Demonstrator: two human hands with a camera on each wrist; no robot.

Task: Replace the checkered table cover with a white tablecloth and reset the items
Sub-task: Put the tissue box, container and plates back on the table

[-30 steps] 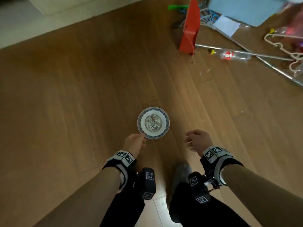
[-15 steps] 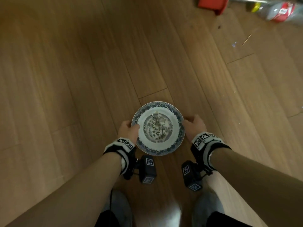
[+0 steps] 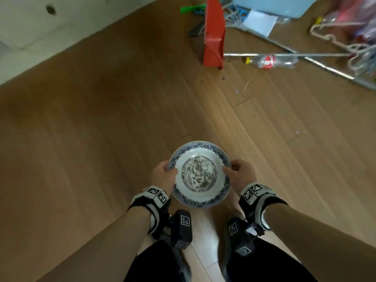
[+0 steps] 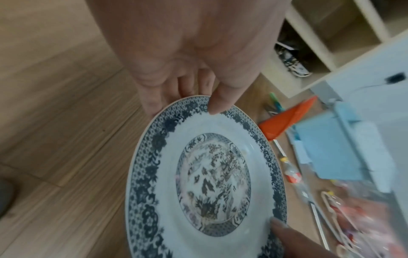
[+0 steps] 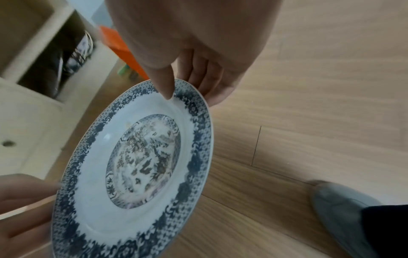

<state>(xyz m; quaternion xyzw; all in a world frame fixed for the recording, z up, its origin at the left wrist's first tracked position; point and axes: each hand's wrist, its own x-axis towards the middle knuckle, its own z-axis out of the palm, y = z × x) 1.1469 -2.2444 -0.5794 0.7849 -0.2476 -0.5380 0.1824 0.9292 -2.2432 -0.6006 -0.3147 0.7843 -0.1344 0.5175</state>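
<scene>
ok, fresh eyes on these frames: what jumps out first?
The blue-and-white patterned plate, held level above the wooden floor at centre frame, left hand and right hand each gripping an opposite rim with thumb on top. Next, the clutter at the far right: a red dustpan standing upright, a plastic bottle lying beside it, and metal poles on the floor.

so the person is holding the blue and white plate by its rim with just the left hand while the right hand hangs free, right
Not quite: both hands hold it. The left hand grips one side of the blue and white plate's rim and the right hand grips the opposite side. The head view shows this, and each wrist view shows a thumb on the rim.
</scene>
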